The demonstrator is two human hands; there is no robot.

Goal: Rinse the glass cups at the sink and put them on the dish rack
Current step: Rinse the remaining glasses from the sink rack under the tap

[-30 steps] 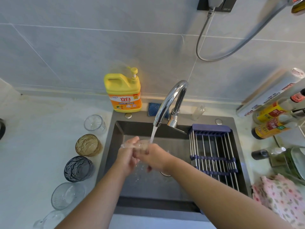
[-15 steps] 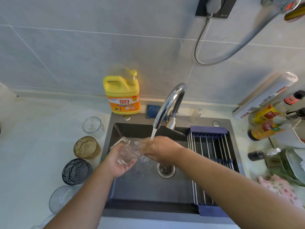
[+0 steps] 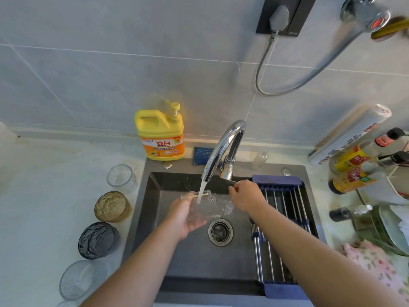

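Left hand [image 3: 183, 220]: low over dark sink [image 3: 190, 262], fingers curled round clear glass cup [image 3: 205, 210], tilted under running water.
Right hand [image 3: 245, 196]: fingers pinch chrome faucet lever [image 3: 229, 180].
Surface [image 3: 44, 196], left: four standing glass cups [image 3: 112, 206] in a row.

A home kitchen, small and lived-in. A dark sink [image 3: 194, 258] is set into a pale worktop [image 3: 44, 196] below a grey tiled wall [image 3: 110, 74], and water runs from its chrome tap [image 3: 223, 147]. A yellow pump bottle of washing-up liquid [image 3: 160, 136] and a blue scouring pad [image 3: 202, 155] stand at the sink's back edge, and a roll-up dish rack [image 3: 290, 207] spans its right side. Glass cups [image 3: 111, 206] line the worktop on the left. On the right crowd sauce bottles [image 3: 352, 180], a roll of wrap [image 3: 349, 136] and a floral cloth [image 3: 376, 267], with a plug [image 3: 278, 17] in a wall socket above
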